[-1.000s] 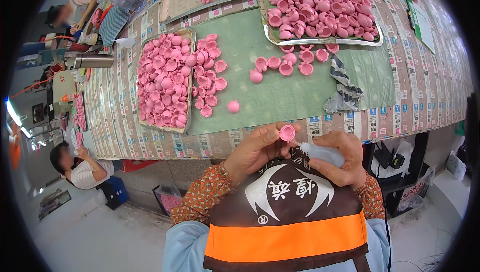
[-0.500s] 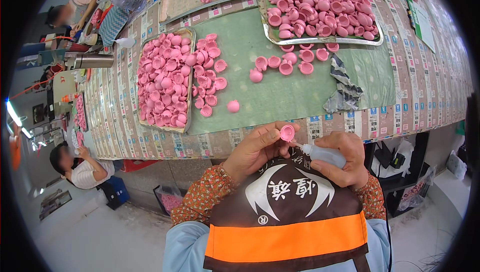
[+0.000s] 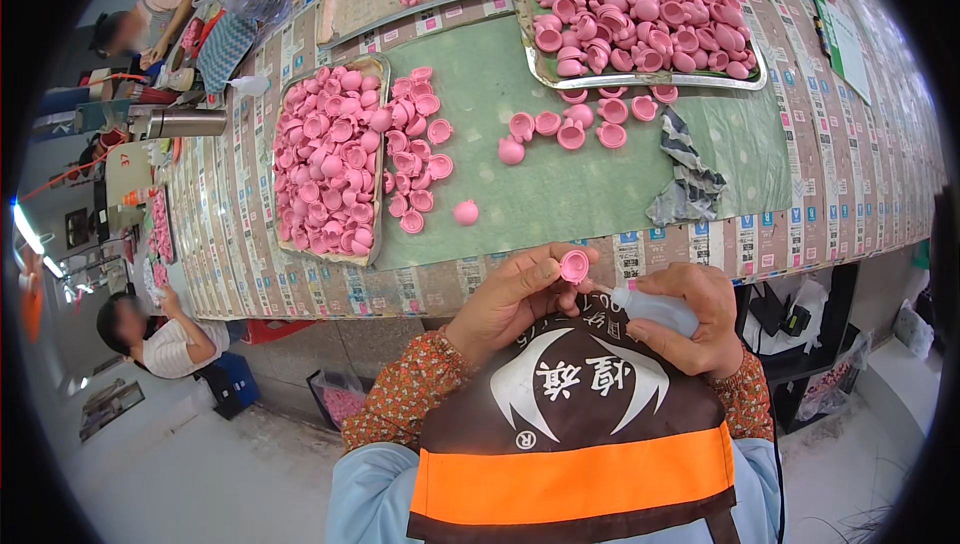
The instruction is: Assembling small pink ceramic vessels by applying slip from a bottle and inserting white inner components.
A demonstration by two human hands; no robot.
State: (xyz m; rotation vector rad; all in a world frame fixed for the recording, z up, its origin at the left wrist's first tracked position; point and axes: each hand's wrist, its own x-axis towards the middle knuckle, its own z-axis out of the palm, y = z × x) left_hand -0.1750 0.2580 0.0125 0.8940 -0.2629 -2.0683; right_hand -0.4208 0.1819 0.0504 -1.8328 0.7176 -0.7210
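Observation:
Between the thumb and fingers of my left hand [image 3: 515, 296] is a small round pink cup-shaped part [image 3: 574, 266], its hollow side facing up. My right hand [image 3: 695, 319] grips a translucent squeeze bottle [image 3: 658, 311] lying on its side, with a thin nozzle pointing left at the pink part. The nozzle tip is close to the lower edge of that part; whether it touches I cannot tell. Both hands are above my apron, just off the near table edge. A lone pink part [image 3: 466, 212] lies on the green mat [image 3: 470, 124] beyond them.
At the left, a tray [image 3: 378, 234] is heaped with pink parts, more spilling beside it. Another heaped tray [image 3: 640, 81] stands at the far right, loose parts before it. A crumpled striped cloth [image 3: 688, 179] lies on the mat. A co-worker [image 3: 170, 329] sits at the left.
The squeeze bottle and my right hand have shifted slightly right, drawing the nozzle back from the pink part. My left hand stays nearly still.

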